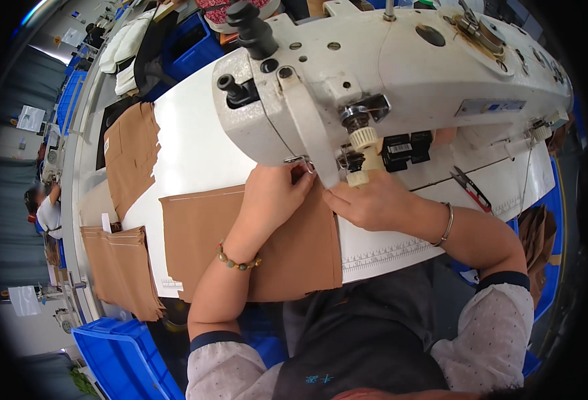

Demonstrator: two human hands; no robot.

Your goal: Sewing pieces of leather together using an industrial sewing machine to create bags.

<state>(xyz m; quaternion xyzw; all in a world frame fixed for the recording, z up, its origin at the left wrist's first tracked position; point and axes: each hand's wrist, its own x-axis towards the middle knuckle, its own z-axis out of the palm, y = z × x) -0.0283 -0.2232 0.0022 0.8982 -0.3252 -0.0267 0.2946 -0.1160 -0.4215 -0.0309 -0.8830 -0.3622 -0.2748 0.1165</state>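
Note:
A white sewing machine (414,73) stands over the table with its head above my hands. Under it lies a rectangular brown fabric piece (287,267), with a light stitched line along its far edge. My left hand (274,200) rests on the fabric's far part, thumb and fingers pinched together by the needle area; what they hold is too small to tell. Beside the needle area, my right hand (374,203) has its fingers pinched at the right edge of the brown fabric. The machine's head partly hides the needle and the fingertips.
Stacked brown fabric pieces (134,153) and a second brown stack (120,267) lie to the left. Thread snips (472,190) are on the table at right, near a printed ruler strip (394,252). Blue crates (124,353) flank the table. Another person (49,210) sits far left.

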